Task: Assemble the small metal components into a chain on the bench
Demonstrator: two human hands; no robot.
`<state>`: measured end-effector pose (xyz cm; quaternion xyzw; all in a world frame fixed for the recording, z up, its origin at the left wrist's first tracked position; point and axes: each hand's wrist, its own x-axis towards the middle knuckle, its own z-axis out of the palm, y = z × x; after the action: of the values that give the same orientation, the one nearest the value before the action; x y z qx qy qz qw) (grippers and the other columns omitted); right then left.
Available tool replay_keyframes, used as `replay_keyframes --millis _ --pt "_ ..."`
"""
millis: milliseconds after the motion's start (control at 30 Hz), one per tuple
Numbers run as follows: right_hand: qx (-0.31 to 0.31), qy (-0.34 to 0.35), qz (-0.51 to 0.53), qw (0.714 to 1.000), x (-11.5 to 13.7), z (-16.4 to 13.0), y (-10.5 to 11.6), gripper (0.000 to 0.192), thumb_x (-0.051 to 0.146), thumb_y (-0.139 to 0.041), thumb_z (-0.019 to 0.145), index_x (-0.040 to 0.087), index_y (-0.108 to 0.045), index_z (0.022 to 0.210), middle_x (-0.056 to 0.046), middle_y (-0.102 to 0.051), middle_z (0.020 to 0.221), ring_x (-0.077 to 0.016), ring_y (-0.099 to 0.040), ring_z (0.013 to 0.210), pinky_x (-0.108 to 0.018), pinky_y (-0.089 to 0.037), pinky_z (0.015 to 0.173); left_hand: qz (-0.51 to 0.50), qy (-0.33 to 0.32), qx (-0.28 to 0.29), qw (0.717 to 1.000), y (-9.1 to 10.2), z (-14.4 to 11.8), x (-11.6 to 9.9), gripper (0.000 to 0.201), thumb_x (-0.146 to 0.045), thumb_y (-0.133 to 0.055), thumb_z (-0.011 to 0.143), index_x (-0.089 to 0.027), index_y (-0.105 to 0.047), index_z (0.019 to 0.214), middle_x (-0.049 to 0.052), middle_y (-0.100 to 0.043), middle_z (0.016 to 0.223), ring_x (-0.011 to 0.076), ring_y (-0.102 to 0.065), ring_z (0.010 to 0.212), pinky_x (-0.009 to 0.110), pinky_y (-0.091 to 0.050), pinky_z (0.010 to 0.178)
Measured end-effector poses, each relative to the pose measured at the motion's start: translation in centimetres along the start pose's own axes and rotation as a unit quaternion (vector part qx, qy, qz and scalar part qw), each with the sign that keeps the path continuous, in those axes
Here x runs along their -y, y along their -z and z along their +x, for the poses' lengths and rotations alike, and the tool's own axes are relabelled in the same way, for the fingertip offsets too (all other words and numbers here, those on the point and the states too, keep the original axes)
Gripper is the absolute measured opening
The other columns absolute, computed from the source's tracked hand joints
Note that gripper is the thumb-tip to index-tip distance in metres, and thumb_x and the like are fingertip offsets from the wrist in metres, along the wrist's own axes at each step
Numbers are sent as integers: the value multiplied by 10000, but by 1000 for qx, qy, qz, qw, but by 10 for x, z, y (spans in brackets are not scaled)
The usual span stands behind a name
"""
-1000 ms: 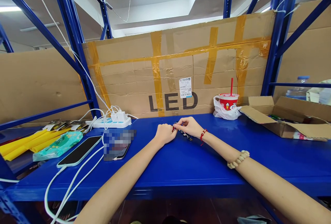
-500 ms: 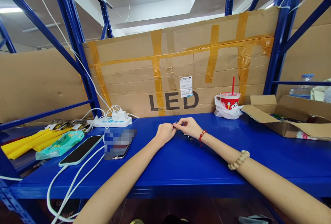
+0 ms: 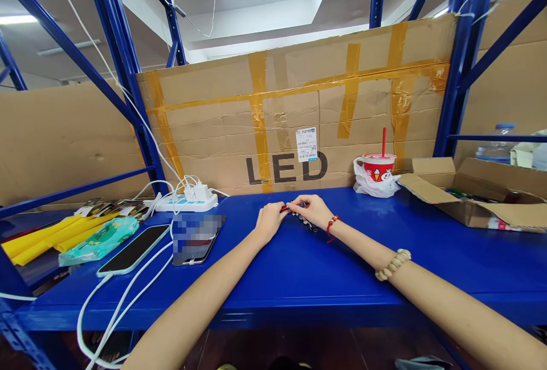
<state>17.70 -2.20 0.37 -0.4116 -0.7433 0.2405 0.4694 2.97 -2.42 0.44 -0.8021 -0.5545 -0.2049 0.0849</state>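
My left hand (image 3: 269, 223) is closed, pinching a small dark-red piece (image 3: 285, 208) between thumb and fingers over the blue shelf. Right against it, my right hand (image 3: 311, 209) is closed too, its fingertips meeting at the other end of the red piece. Below the right palm hangs a short dark-and-silver chain (image 3: 308, 223) with small links or beads; most of it is hidden by the hand. My right wrist wears a red string bracelet (image 3: 333, 225), and a pale beaded bracelet (image 3: 394, 265) sits further up the forearm.
Left on the blue shelf (image 3: 342, 279) lie two phones, one black-screened (image 3: 134, 249), one blurred over (image 3: 199, 239), with white cables and a power strip (image 3: 188, 203). A red cup (image 3: 378, 169) in a plastic bag and an open carton (image 3: 474, 210) stand right. Cardboard (image 3: 213, 136) backs the shelf.
My hands have drawn slightly apart, and more of the red piece shows between them. The left fingers have shifted a little to the left.
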Motion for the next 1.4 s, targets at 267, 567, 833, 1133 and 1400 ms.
replay_keyframes --millis 267,567,833,1133,1400 --pt "-30 -38 -49 998 -8 3 5 350 491 -541 661 164 -663 691 -9 -615 583 -55 -446 389 -189 -372 423 -68 -46 -36 996 -3 0 0 222 -413 -377 836 -211 -447 896 12 -600 820 162 -567 745 230 -390 588" --pt "-3 -57 0 998 -11 3 12 354 474 -566 644 139 -671 687 -14 -616 593 -50 -406 394 -197 -367 436 -53 -150 -62 985 -3 3 1 210 -295 -321 875 -215 -500 953 18 -582 901 148 -508 862 278 -375 819" --pt "-69 36 -225 971 -2 1 12 183 397 -564 692 259 -672 747 15 -637 767 -90 -508 552 -206 -346 486 -112 -91 -81 986 -8 4 3 217 -261 -282 882 -206 -488 920 10 -584 910 129 -529 864 236 -401 774" --pt "-57 85 -292 951 4 0 19 151 378 -558 729 296 -679 764 35 -599 813 -54 -488 535 -199 -295 469 -123 -85 -49 988 -7 4 2 218 -281 -268 882 -222 -476 912 -4 -590 865 134 -536 823 243 -407 723" --pt "-32 140 -301 943 0 2 22 159 385 -546 739 296 -675 766 38 -594 796 -61 -505 580 -193 -284 475 -154 -139 -28 978 -8 4 4 231 -279 -264 883 -219 -478 947 -5 -585 887 135 -526 824 260 -398 772"
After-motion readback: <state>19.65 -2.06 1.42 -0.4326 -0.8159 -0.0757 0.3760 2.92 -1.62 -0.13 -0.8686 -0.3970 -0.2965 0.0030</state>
